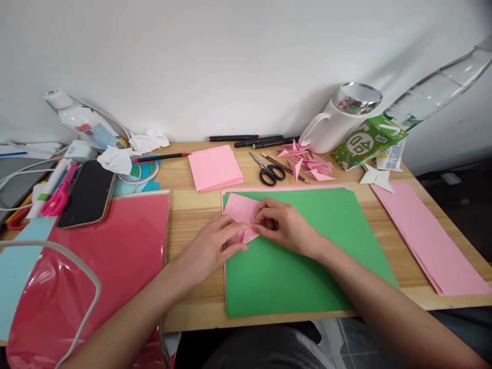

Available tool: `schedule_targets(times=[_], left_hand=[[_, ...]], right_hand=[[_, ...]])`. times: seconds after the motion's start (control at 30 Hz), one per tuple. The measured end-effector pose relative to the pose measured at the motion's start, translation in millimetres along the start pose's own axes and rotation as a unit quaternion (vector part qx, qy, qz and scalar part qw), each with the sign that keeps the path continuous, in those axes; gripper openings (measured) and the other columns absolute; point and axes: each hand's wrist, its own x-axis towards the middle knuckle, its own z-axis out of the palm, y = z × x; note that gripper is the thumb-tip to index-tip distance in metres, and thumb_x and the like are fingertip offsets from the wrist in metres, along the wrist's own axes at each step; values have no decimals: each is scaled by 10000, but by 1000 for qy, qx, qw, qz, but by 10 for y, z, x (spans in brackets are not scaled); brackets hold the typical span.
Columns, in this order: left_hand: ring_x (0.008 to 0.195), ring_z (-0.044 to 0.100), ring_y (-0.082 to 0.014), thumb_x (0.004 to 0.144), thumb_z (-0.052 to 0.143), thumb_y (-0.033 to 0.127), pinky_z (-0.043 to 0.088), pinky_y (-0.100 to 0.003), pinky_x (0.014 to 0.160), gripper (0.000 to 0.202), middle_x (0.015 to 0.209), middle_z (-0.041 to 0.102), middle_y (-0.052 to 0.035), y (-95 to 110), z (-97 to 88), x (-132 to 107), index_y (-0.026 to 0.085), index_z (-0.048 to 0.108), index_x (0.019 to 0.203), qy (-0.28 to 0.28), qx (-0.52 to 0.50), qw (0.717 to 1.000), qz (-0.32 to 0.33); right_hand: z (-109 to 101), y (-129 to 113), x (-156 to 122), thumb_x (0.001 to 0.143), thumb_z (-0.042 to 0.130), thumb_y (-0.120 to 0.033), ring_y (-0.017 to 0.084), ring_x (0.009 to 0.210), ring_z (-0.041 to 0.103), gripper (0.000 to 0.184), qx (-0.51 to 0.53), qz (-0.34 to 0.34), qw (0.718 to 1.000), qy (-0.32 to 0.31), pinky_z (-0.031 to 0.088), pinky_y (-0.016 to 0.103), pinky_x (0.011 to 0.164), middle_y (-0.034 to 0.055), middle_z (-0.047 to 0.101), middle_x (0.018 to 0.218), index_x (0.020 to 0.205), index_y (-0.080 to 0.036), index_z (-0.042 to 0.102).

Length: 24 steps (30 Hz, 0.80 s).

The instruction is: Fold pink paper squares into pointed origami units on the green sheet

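A pink paper piece, partly folded, lies on the top left of a green sheet on the wooden desk. My left hand pinches its lower left edge with the fingers closed on the fold. From the right, my right hand presses fingertips onto the same pink paper, fingers curled over it. Both hands meet over the fold, which hides part of the paper.
Behind lie a stack of pink squares, black scissors, several folded pink pieces, markers and a white mug. Pink sheets sit right; red sheets, a phone and a cable left.
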Motion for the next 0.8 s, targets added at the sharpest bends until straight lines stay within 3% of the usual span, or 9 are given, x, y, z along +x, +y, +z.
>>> schedule_targets(times=[0.1,0.23,0.43,0.5,0.8], left_hand=[[807,529,-155,911,495,237,454,-284,712,176,863,556,-47,-21,36,10,169,632,999,10,18,999,37],[792,534,-146,900,516,225,453,-272,696,157,859,550,-43,-24,55,21,173,649,966,9,26,999,33],[844,546,-165,887,537,229,460,-295,741,157,902,566,-56,-8,41,27,172,641,990,-9,17,1000,17],[844,551,-169,871,565,233,460,-295,738,153,896,569,-52,-16,42,30,171,637,990,-10,15,1000,7],[825,574,-167,635,806,249,482,-287,701,401,924,616,-28,-24,-45,49,183,630,989,5,-29,996,-82]], right_hand=[[22,12,6,819,609,-175,77,568,453,124,-3,-4,1000,11,374,218,536,26,561,813,699,-149,590],[-1,11,-4,842,603,-211,86,577,461,92,-3,-9,1000,19,388,223,545,23,553,803,772,-151,602],[-127,6,-40,813,660,-210,126,752,573,49,44,-77,994,-58,465,235,653,56,606,931,843,-171,666],[-135,16,-42,824,647,-188,141,792,592,54,35,-92,993,-58,472,251,691,58,626,921,847,-176,694],[-116,29,-42,854,610,-197,151,782,595,130,-20,-119,992,-40,481,266,653,79,638,938,907,-186,728]])
